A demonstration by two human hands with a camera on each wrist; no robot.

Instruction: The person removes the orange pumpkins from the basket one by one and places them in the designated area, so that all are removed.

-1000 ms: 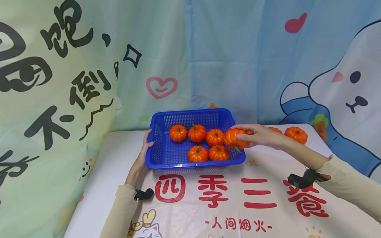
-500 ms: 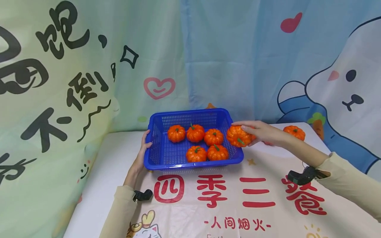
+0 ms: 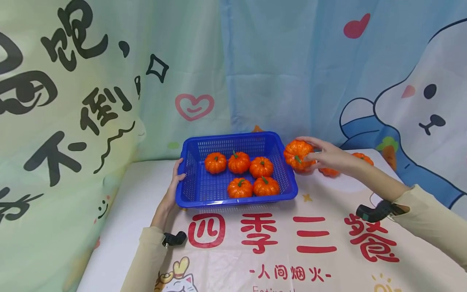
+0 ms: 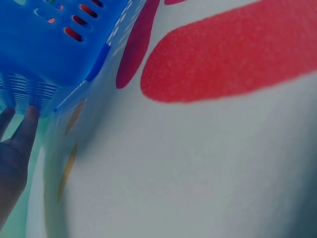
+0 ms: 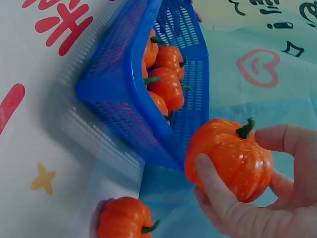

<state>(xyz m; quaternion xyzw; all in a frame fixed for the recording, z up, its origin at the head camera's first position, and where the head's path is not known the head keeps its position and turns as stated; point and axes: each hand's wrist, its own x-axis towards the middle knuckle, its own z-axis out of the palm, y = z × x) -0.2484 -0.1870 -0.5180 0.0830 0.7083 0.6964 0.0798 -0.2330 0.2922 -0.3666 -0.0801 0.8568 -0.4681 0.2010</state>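
Note:
My right hand (image 3: 330,156) holds a small orange toy pumpkin (image 3: 298,156) with a green stem, just outside the right rim of a blue plastic basket (image 3: 237,201). In the right wrist view, thumb and fingers lie around that pumpkin (image 5: 230,161), above table level. My left hand (image 3: 174,184) grips the basket's left rim. The left wrist view has its fingers (image 4: 26,131) against the basket's outer wall (image 4: 54,47). Several similar pumpkins (image 3: 238,162) sit inside the basket, mostly toward its middle and right.
Right of the basket, a pumpkin (image 3: 329,172) lies on the table below my right hand, partly hidden. Another pumpkin (image 3: 363,157) shows behind my right forearm. The printed tablecloth (image 3: 277,243) spreads in front; a patterned curtain (image 3: 270,101) hangs behind.
My right hand has moved the pumpkin away from above the basket's right end, to the right and farther back. The left hand stays on the rim. The basket's pumpkins look unchanged.

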